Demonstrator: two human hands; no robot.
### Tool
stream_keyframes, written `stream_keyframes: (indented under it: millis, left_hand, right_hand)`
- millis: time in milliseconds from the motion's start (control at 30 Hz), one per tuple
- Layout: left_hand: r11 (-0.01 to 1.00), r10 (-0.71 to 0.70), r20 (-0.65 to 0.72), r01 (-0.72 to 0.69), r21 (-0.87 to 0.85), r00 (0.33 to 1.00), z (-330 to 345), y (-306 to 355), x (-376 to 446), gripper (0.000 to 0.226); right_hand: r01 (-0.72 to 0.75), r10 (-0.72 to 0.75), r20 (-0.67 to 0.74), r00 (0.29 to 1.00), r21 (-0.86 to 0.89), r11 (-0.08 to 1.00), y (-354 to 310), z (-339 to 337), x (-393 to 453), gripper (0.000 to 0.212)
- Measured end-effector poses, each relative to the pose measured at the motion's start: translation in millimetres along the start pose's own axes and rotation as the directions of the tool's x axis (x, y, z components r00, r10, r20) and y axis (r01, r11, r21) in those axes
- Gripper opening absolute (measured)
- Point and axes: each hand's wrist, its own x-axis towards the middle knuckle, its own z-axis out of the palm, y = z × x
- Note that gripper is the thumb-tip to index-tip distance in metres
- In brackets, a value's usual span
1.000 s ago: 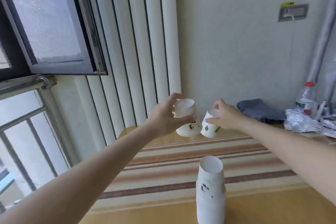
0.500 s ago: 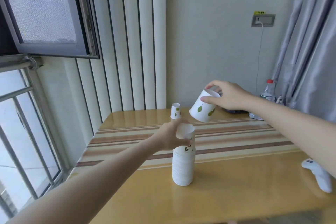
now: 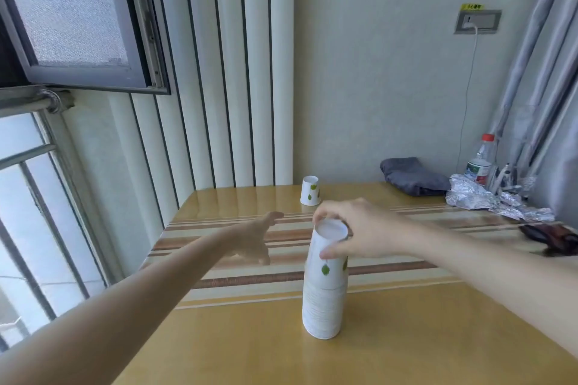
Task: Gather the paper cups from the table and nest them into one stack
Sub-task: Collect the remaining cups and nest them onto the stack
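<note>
right hand (image 3: 364, 233) | leaf cup (image 3: 330, 247) now on stack (image 3: 323, 306) (left hand (image 3: 255, 239) off)

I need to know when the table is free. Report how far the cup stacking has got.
Mostly done: a tall stack of upside-down white paper cups stands on the yellow wooden table. In hand: the right hand grips the top leaf-printed cup on that stack, while the left hand is open and empty. Left: one single upside-down leaf-printed cup near the far edge.

R hand (image 3: 362, 233) grips top cup (image 3: 330, 248) on stack (image 3: 322, 309); L hand (image 3: 253, 241) empty, fingers spread.
</note>
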Motion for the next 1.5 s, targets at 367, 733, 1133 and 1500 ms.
stream_keyframes:
  millis: [367,733,1133,1500]
  left_hand:
    - [0.986,-0.077,-0.317,0.025,-0.164,0.945,-8,-17,152,0.077]
    - [0.948,-0.170,-0.478,0.010,-0.319,0.862,7,-10,331,0.099]
    - [0.899,-0.148,-0.488,-0.089,-0.429,0.860,-26,12,282,0.061]
    - [0.834,0.196,-0.480,-0.403,-0.378,0.855,-84,92,2,0.048]
  right_hand:
    - [-0.211,0.213,0.010,0.977,0.200,0.957,97,12,97,0.033]
    - [-0.342,0.351,-0.075,0.933,0.108,0.933,221,81,162,0.027]
    - [-0.354,0.373,-0.158,0.914,0.138,0.925,220,67,132,0.022]
    - [-0.351,0.364,-0.262,0.894,0.095,0.932,122,17,24,0.016]
